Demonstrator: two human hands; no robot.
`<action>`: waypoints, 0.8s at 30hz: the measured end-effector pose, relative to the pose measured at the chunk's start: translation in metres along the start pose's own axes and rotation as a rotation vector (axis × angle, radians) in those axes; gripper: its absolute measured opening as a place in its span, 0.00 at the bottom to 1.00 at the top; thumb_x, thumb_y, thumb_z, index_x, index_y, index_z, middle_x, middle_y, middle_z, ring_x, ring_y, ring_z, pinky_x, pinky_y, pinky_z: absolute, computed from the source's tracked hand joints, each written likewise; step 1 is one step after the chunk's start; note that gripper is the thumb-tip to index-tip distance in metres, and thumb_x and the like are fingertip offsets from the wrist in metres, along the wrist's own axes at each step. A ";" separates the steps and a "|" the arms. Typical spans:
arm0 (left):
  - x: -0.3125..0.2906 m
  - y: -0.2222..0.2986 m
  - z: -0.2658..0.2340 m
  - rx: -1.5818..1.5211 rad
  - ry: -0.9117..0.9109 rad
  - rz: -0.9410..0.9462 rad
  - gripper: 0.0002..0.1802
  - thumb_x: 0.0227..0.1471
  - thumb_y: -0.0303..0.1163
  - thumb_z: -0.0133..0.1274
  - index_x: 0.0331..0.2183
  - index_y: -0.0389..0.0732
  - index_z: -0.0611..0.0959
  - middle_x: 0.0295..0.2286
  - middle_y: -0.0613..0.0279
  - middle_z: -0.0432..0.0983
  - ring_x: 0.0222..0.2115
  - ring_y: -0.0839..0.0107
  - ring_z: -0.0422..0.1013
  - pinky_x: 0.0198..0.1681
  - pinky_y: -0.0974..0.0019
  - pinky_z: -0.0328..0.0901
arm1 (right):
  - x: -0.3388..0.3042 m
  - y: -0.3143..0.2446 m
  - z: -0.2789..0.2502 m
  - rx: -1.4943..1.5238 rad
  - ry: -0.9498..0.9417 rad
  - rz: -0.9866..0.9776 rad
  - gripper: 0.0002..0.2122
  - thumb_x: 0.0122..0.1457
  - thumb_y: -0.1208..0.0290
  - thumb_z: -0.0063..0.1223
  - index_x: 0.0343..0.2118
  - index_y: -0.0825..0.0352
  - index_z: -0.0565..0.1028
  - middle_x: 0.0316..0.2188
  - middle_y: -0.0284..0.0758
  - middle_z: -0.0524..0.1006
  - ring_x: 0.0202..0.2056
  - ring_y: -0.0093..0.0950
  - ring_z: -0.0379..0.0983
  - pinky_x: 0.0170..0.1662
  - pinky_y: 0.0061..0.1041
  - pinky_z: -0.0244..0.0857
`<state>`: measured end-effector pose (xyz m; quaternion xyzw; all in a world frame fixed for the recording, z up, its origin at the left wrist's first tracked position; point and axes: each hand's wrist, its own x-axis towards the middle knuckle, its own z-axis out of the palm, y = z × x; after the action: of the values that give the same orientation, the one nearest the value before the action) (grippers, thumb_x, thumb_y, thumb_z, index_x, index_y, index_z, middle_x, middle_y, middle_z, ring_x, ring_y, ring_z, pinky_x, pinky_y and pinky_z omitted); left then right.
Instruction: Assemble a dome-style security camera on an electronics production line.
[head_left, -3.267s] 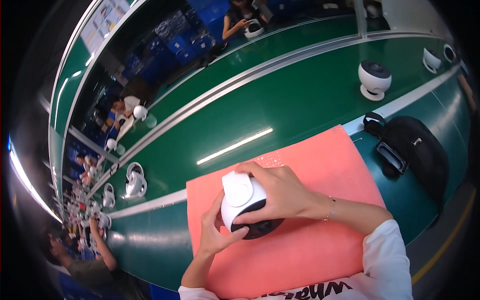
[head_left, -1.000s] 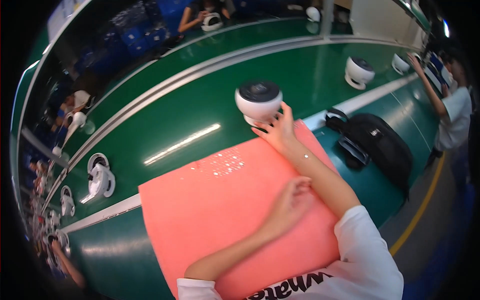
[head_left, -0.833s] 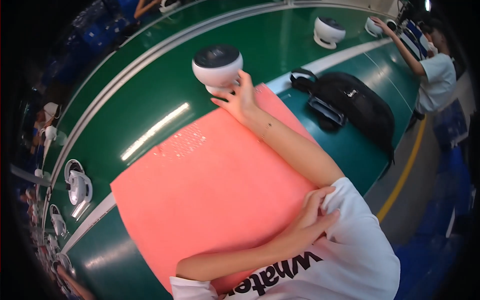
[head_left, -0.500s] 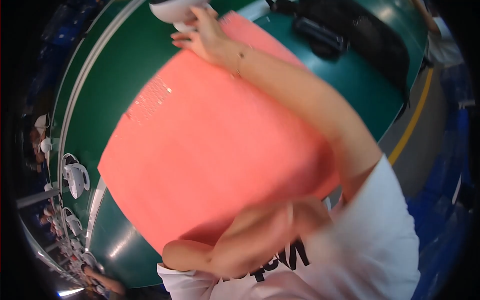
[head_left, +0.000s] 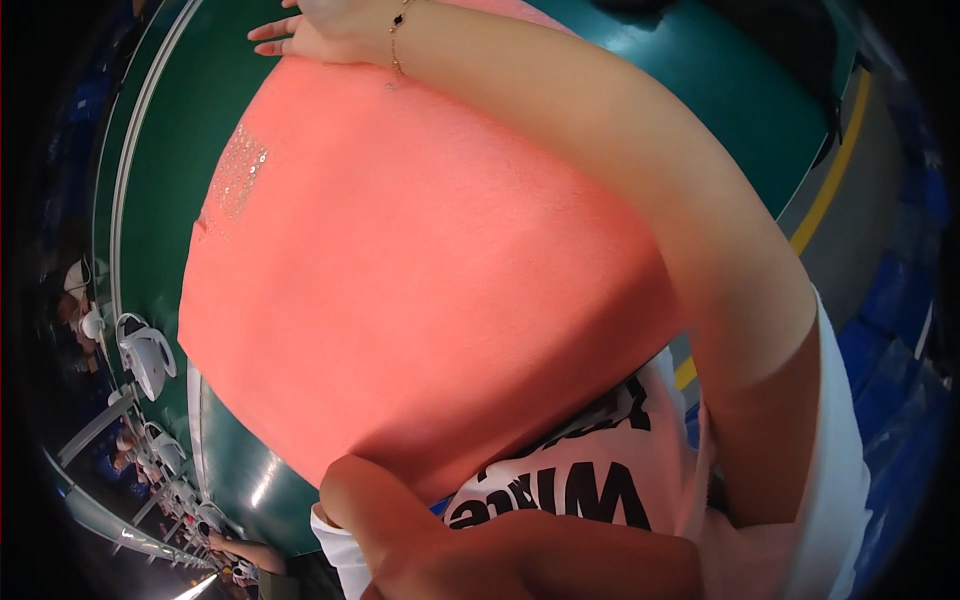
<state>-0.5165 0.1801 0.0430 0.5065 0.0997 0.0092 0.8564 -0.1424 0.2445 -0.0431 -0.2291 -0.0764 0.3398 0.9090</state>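
Pink mat (head_left: pixel 400 250), open middle, right hand (head_left: pixel 328 34) over far edge, grip cropped, cannot tell whether grasping

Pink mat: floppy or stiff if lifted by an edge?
The pink mat probably flops: it looks like a thin sheet. Its matte surface suggests it won't be very slippery. The shiny specks on it might scatter if loose; can't tell.

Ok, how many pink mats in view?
1: a pink mat on the green table, the right hand by its edge. The right arm hides part of it.
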 end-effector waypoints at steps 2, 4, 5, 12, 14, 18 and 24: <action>-0.012 0.000 -0.015 0.066 0.072 0.017 0.16 0.56 0.44 0.31 0.27 0.42 0.64 0.30 0.62 0.64 0.30 0.73 0.58 0.34 0.65 0.54 | -0.006 -0.005 -0.001 -0.018 0.056 -0.003 0.34 0.55 0.52 0.45 0.58 0.51 0.38 0.43 0.41 0.61 0.29 0.31 0.68 0.28 0.30 0.65; 0.015 -0.053 0.048 0.154 0.178 0.055 0.16 0.57 0.44 0.31 0.29 0.41 0.64 0.31 0.61 0.64 0.32 0.72 0.58 0.35 0.65 0.54 | -0.011 0.005 0.020 -0.074 0.056 -0.012 0.32 0.57 0.60 0.40 0.57 0.51 0.34 0.51 0.41 0.51 0.32 0.37 0.68 0.32 0.35 0.66; 0.012 -0.054 0.043 0.194 0.211 0.061 0.15 0.57 0.43 0.31 0.30 0.41 0.63 0.32 0.61 0.63 0.32 0.72 0.58 0.36 0.65 0.54 | -0.014 -0.001 0.016 -0.138 0.080 -0.039 0.30 0.58 0.68 0.34 0.56 0.52 0.31 0.59 0.41 0.41 0.35 0.44 0.69 0.36 0.41 0.67; -0.078 0.024 -0.104 0.492 0.541 0.139 0.15 0.58 0.41 0.31 0.36 0.38 0.63 0.36 0.59 0.63 0.37 0.70 0.58 0.41 0.65 0.54 | -0.020 0.005 0.007 -0.090 0.036 -0.035 0.32 0.57 0.59 0.40 0.57 0.49 0.34 0.50 0.41 0.50 0.32 0.36 0.68 0.32 0.34 0.66; -0.097 0.031 -0.127 0.580 0.649 0.168 0.16 0.58 0.41 0.31 0.38 0.37 0.62 0.38 0.58 0.62 0.39 0.69 0.58 0.42 0.65 0.54 | -0.020 0.013 0.008 -0.045 0.027 -0.014 0.33 0.55 0.53 0.44 0.58 0.49 0.38 0.43 0.41 0.60 0.29 0.31 0.68 0.28 0.30 0.65; -0.132 0.057 -0.183 0.747 0.812 0.231 0.17 0.58 0.40 0.31 0.42 0.36 0.62 0.41 0.57 0.62 0.42 0.68 0.58 0.45 0.65 0.55 | -0.014 0.021 0.018 -0.057 0.025 -0.023 0.34 0.56 0.54 0.44 0.58 0.47 0.36 0.44 0.42 0.60 0.29 0.32 0.68 0.29 0.30 0.65; -0.201 0.090 -0.264 0.990 1.074 0.313 0.20 0.59 0.38 0.31 0.47 0.34 0.61 0.45 0.55 0.61 0.46 0.66 0.58 0.49 0.65 0.55 | -0.036 0.020 0.016 -0.074 -0.012 -0.007 0.35 0.56 0.54 0.45 0.58 0.46 0.34 0.44 0.42 0.60 0.29 0.32 0.68 0.28 0.30 0.64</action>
<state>-0.7537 0.4289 0.0301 0.7669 0.4236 0.3313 0.3503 -0.1861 0.2402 -0.0374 -0.2601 -0.0950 0.3348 0.9007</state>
